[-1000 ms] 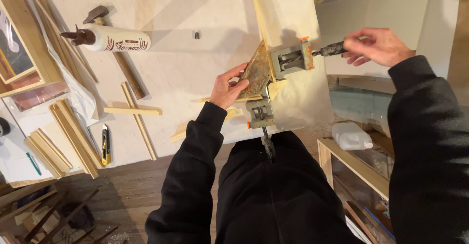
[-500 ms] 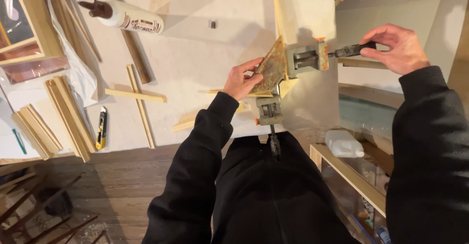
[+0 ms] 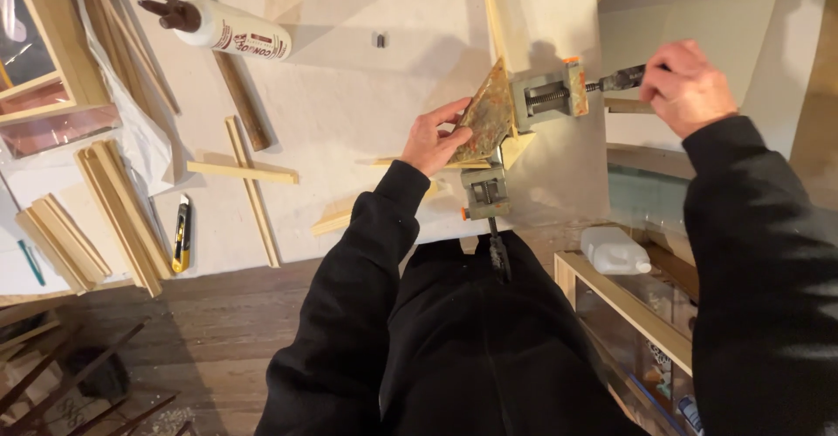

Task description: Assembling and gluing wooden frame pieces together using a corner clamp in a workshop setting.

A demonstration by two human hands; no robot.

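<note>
Two bare hands work at a corner clamp (image 3: 515,113) near the right edge of a pale table (image 3: 367,96), seen from above. Table: a whitish top, stained and scuffed, that carries all the loose stock. Person: black sleeves and a black top fill the lower half of the view, above a wooden floor (image 3: 201,331). Corner clamp: a grey metal frame with a rusty triangular plate (image 3: 486,113) at its centre and two screw jaws set at right angles, one toward the right, one toward the person; it grips pale wooden strips that meet at its corner, one strip (image 3: 491,8) running away up the table.

Left hand (image 3: 436,139): rests on the triangular plate, fingers together and pressed flat on its edge. Right hand (image 3: 690,87): off the table's right edge, fingers curled shut around the dark screw handle (image 3: 621,78) of the right-hand jaw. The second screw handle (image 3: 498,253) hangs free over the near table edge.

Left part of the table: a stack of wooden mouldings (image 3: 122,213), a second, smaller stack (image 3: 61,240) just beside it, two thin strips lying crossed (image 3: 246,174), a dark strip (image 3: 243,100) above them. White glue bottle (image 3: 227,30) with a dark nozzle, lying on its side at the far edge. Yellow-and-black utility knife (image 3: 182,233) beside the mouldings. White plastic jug (image 3: 615,251) on a shelf below the table, at right.
</note>
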